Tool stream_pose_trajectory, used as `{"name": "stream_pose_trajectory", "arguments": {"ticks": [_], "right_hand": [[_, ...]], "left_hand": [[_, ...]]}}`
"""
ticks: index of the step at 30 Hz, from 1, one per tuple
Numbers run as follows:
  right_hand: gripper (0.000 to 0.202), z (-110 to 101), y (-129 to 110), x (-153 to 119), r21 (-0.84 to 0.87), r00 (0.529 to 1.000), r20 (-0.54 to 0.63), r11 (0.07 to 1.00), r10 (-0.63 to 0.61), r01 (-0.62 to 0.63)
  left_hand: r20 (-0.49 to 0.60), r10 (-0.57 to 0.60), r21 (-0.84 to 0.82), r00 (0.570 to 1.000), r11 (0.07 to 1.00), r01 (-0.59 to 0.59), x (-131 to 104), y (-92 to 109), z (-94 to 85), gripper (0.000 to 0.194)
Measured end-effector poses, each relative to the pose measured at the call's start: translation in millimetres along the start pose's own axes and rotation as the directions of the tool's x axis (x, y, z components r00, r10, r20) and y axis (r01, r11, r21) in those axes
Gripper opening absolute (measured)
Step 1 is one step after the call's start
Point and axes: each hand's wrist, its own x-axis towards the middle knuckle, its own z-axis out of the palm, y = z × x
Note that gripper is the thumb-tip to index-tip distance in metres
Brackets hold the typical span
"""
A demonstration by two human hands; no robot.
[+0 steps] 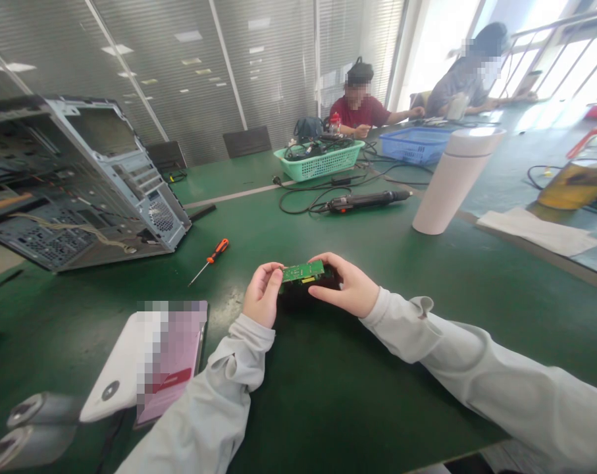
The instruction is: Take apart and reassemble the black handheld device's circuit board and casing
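Note:
A small green circuit board is held just over the table, in the middle of the view. Under it shows a dark part with a yellow component; what this lower part is I cannot make out. My left hand pinches the left end of the board between thumb and fingers. On the other side my right hand is curved round the right end and the dark part, its fingers partly hidden. An orange and black screwdriver lies to the left, beyond my left hand.
An open computer case stands at the left. Ahead lie a black electric screwdriver with its cable, a green basket of cables and a blue basket. A white tumbler stands right. Two people sit at the far side.

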Motion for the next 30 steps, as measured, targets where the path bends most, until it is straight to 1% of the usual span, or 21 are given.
{"name": "stream_pose_trajectory", "arguments": {"ticks": [2, 4, 6, 7, 9, 11, 13, 14, 16, 18, 19, 21, 22, 24, 25, 26, 27, 28, 29, 30], "right_hand": [[0.044, 0, -2, 1, 0.037, 0.999, -0.002, 0.999, 0.037, -0.037], [0.044, -1, -4, 2, 0.106, 0.994, 0.007, 0.988, 0.109, -0.109], [0.045, -3, -7, 4, 0.199, 0.980, 0.043, 0.960, 0.192, -0.197], [0.045, -4, -8, 5, 0.242, 0.971, 0.075, 0.941, 0.226, -0.238], [0.044, -7, -9, 6, 0.284, 0.953, 0.150, 0.912, 0.262, -0.295], [0.041, -11, -10, 8, 0.271, 0.935, 0.231, 0.906, 0.268, -0.326], [0.038, -14, -9, 8, 0.233, 0.919, 0.287, 0.910, 0.272, -0.342], [0.037, -15, -8, 8, 0.223, 0.911, 0.306, 0.910, 0.277, -0.351], [0.038, -16, -7, 8, 0.229, 0.897, 0.335, 0.898, 0.289, -0.375], [0.040, -17, -7, 8, 0.257, 0.888, 0.352, 0.881, 0.297, -0.397], [0.042, -17, -7, 7, 0.268, 0.883, 0.360, 0.873, 0.301, -0.407], [0.045, -18, -10, 8, 0.266, 0.873, 0.354, 0.859, 0.335, -0.438], [0.045, -18, -12, 8, 0.262, 0.865, 0.337, 0.846, 0.372, -0.465], [0.041, -18, -17, 10, 0.282, 0.836, 0.293, 0.794, 0.464, -0.539], [0.036, -18, -20, 11, 0.313, 0.812, 0.271, 0.750, 0.517, -0.582], [0.030, -17, -22, 12, 0.359, 0.781, 0.251, 0.695, 0.571, -0.623], [0.025, -16, -24, 12, 0.411, 0.747, 0.242, 0.632, 0.620, -0.657], [0.023, -15, -25, 12, 0.458, 0.712, 0.248, 0.568, 0.657, -0.684], [0.026, -15, -26, 12, 0.489, 0.678, 0.280, 0.506, 0.680, -0.710], [0.032, -14, -26, 11, 0.505, 0.646, 0.338, 0.448, 0.684, -0.738]], "left_hand": [[-0.003, -0.030, -0.004, 1.000, 1.000, 0.030, 1, 1, -0.1, 0.034], [0.004, -0.050, 0.011, 0.999, 0.999, 0.050, 1, 2, -0.5, 0.034], [0.036, -0.051, 0.059, 0.998, 0.997, 0.048, 0, 4, -1.3, 0.033], [0.069, -0.043, 0.107, 0.997, 0.994, 0.035, -2, 5, -1.8, 0.032], [0.166, -0.014, 0.239, 0.986, 0.971, -0.027, -5, 7, -2.7, 0.029], [0.282, 0.018, 0.370, 0.959, 0.920, -0.126, -9, 8, -3.2, 0.023], [0.369, 0.040, 0.438, 0.929, 0.874, -0.211, -12, 8, -3.1, 0.021], [0.392, 0.044, 0.448, 0.919, 0.863, -0.232, -12, 8, -2.9, 0.022], [0.398, 0.039, 0.444, 0.916, 0.866, -0.230, -12, 7, -2.7, 0.026], [0.356, 0.029, 0.421, 0.934, 0.887, -0.188, -9, 6, -3.4, 0.031], [0.317, 0.024, 0.404, 0.948, 0.901, -0.157, -7, 5, -4.4, 0.033], [0.215, -0.002, 0.353, 0.977, 0.932, -0.076, -2, 1, -7.4, 0.038], [0.153, -0.020, 0.318, 0.988, 0.948, -0.030, 1, -1, -9.3, 0.039], [0.059, -0.130, 0.240, 0.990, 0.964, 0.112, 8, -8, -13.4, 0.046], [-0.014, -0.181, 0.188, 0.983, 0.966, 0.180, 12, -11, -15.3, 0.048], [-0.061, -0.230, 0.137, 0.971, 0.962, 0.236, 15, -15, -16.8, 0.048], [-0.098, -0.262, 0.085, 0.960, 0.959, 0.270, 18, -17, -17.8, 0.046], [-0.121, -0.272, 0.045, 0.955, 0.959, 0.279, 20, -19, -18.2, 0.044], [-0.134, -0.295, 0.034, 0.946, 0.953, 0.302, 21, -20, -18.0, 0.042], [-0.146, -0.307, 0.025, 0.941, 0.949, 0.313, 21, -20, -17.3, 0.041]]}}
